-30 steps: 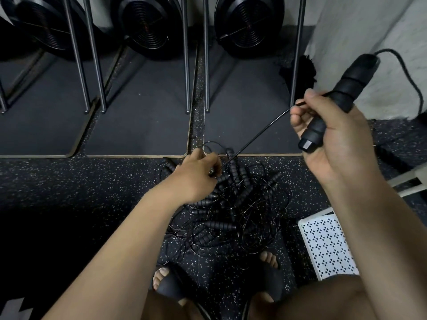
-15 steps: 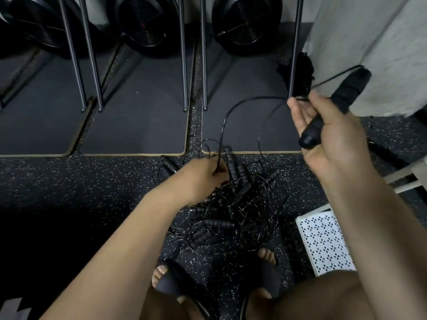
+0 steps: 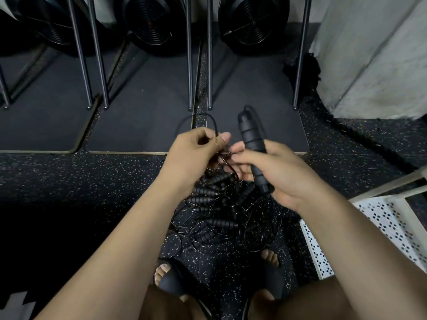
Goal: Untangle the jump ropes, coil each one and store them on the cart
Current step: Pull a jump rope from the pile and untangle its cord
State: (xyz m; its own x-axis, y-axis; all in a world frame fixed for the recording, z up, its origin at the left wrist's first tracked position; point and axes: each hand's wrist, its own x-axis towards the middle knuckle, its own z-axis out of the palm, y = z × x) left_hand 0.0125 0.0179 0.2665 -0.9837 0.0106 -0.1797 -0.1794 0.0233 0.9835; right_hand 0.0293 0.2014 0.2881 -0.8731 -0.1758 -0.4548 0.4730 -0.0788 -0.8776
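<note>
A tangled pile of black jump ropes [image 3: 221, 213] with several ribbed handles lies on the speckled floor between my feet. My right hand [image 3: 275, 172] grips one black ribbed handle [image 3: 253, 146], held upright, and its fingertips also pinch a thin cord. My left hand [image 3: 196, 153] pinches the same thin black cord [image 3: 211, 121], which arcs in a loop above my fingers. Both hands meet just above the pile. The white perforated cart [image 3: 392, 229] stands at the right edge.
Black floor mats [image 3: 143, 128] lie ahead, crossed by several upright metal bars [image 3: 189, 54]. Round black fan housings [image 3: 251, 21] sit at the back. A grey concrete wall [image 3: 374, 54] rises at the right. My sandalled feet [image 3: 171, 276] flank the pile.
My right hand has come down and left with the handle, towards my left hand. My left hand has risen from the pile, bringing a loop of cord up with it.
</note>
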